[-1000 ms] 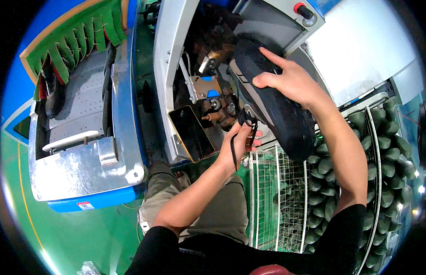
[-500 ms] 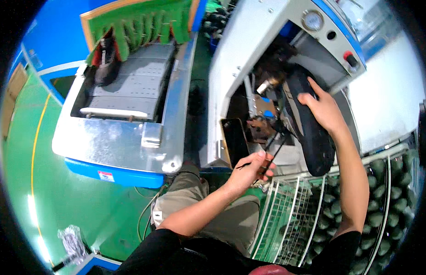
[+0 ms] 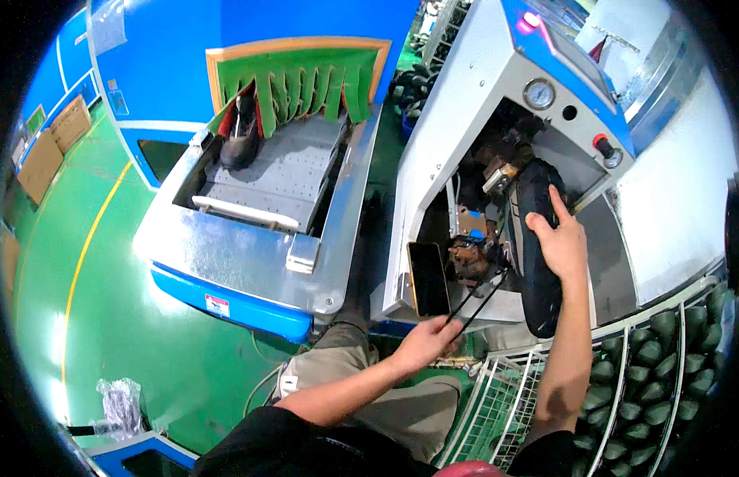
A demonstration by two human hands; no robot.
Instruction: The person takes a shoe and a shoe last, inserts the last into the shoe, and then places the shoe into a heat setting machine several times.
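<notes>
Your left hand (image 3: 435,340) has drawn back toward you, fingers pinching black laces (image 3: 486,299) that now run nearly straight, so little slack seems left. Your right hand (image 3: 562,241) grips the dark shoe (image 3: 536,278) at the white machine (image 3: 457,119).

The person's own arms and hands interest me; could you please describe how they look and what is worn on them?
The sleeves are plain black and short, leaving the forearms bare. The left hand and right hand wear no gloves, and no watch or bracelet shows.
</notes>
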